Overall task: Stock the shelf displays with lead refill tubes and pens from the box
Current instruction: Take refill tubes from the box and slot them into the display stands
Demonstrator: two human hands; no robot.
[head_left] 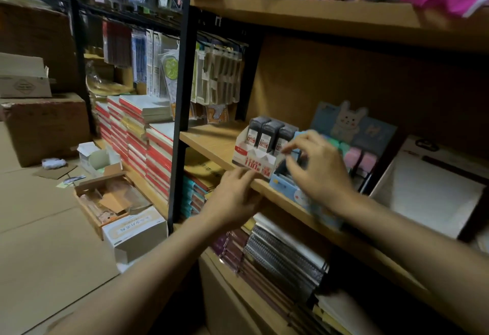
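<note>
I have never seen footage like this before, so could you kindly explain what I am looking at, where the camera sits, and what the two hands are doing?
There is no machine here: a person is working with bare hands, and the single picture comes from a wide-angle camera worn on their head, looking forward and down.

They face a wooden shelf. On it stands a white and red display box holding dark lead refill tubes. Right beside it is a light blue display box, with pastel items and a bunny card behind.

The left hand rests at the shelf edge, fingers touching the front of the white and red box. The right hand hovers over the blue box, fingers curled; it is blurred, so I cannot tell whether it holds anything.

Notebooks fill the shelf below.
</note>
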